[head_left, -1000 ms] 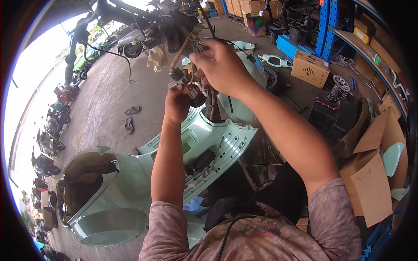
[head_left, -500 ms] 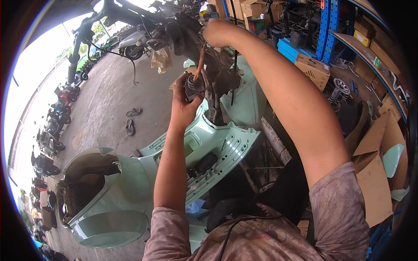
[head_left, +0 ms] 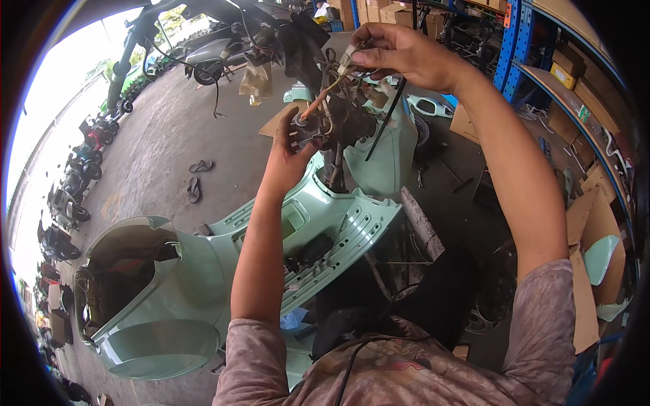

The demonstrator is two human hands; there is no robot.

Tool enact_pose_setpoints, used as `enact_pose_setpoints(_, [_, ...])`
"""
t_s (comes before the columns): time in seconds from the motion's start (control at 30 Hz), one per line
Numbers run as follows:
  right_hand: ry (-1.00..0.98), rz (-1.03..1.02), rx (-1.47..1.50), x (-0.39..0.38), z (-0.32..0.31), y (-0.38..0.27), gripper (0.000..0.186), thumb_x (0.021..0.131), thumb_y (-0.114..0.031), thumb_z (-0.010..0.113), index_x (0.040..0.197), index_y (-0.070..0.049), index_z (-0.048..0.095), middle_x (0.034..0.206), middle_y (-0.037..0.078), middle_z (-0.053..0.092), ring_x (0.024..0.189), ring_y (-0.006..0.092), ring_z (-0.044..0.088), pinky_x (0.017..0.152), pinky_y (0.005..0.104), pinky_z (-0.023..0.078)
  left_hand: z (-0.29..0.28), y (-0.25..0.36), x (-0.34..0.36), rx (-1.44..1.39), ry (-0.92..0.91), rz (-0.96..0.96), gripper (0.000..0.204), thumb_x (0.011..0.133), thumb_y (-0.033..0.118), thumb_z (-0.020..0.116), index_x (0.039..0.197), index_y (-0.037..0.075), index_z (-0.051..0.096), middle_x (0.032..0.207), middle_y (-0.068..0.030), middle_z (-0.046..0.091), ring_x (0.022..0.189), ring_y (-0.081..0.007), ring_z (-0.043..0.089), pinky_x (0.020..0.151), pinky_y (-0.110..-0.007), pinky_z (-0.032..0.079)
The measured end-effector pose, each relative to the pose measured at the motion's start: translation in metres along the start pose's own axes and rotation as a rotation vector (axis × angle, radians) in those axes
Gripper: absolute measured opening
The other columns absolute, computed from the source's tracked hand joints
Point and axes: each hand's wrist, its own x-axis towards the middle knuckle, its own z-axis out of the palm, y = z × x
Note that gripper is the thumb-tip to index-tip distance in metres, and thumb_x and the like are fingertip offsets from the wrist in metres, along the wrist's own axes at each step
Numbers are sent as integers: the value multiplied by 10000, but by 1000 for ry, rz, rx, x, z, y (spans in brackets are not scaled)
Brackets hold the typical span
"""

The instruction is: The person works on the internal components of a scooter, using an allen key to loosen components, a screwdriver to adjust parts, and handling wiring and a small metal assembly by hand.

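Note:
My left hand [head_left: 287, 162] is wrapped round a dark, blocky part [head_left: 306, 137] with a round top, beside the bare steering column. From that part an orange-sleeved cable [head_left: 317, 103] climbs to a pale wire connector [head_left: 347, 62]. Thumb and fingers of my right hand [head_left: 414, 59] pinch this connector, to the right of the column. Dark wires hang around both hands, and the fingers partly cover them. Below sits the mint-green scooter floor panel [head_left: 365, 223], joined to a rounded green body shell [head_left: 166, 298] at the left.
A green leg shield [head_left: 386, 152] stands behind the column. The handlebar [head_left: 122, 68] and a hanging plastic bag [head_left: 256, 82] are at the upper left. Sandals [head_left: 195, 189] lie on the floor. Shelving with blue posts [head_left: 516, 51] and an opened cardboard box [head_left: 586, 271] line the right.
My right hand has come down and right from the top of the column, and the pale connector now shows in its fingers. The orange cable leans further right. My left hand stays on the dark part.

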Motion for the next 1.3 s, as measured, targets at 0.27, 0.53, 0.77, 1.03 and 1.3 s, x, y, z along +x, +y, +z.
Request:
enact_pose_setpoints(0.27, [55,-114,42,-59,39,11,313,905,-270,687,1055,-37,543,984,45,612,1011,136,596,913,302,472,5,102,-4,273,158,655,444,781,194,682,1193,56,588,1077,-163,576,1102,-382,503,982,-442,365])
enact_pose_setpoints(0.53, [26,-67,-93,-73,56,18,428,892,-334,675,1157,-17,563,1032,73,611,1042,193,585,961,340,437,0,96,-4,490,-22,789,267,785,170,713,1029,79,654,954,-80,602,946,-316,554,859,-424,429])
enact_pose_setpoints(0.77, [6,-111,-462,-87,82,26,434,881,-389,652,1067,3,654,1008,152,618,973,313,610,886,398,475,-9,73,-31,564,-142,707,290,744,159,730,1002,68,636,911,-62,619,950,-281,563,932,-420,386])
enact_pose_setpoints(1.03, [57,-204,-469,-78,99,34,377,868,-326,652,1018,20,655,893,154,616,913,327,594,827,402,472,-18,89,-43,518,-319,508,261,836,179,664,1032,10,628,883,-116,592,926,-293,515,918,-403,339])
enact_pose_setpoints(1.3, [40,-232,-443,-83,96,42,365,881,-280,629,1021,58,626,904,168,605,910,335,584,811,404,469,-21,92,-29,363,-490,411,194,883,182,629,991,21,614,920,-133,609,956,-309,513,883,-408,321])
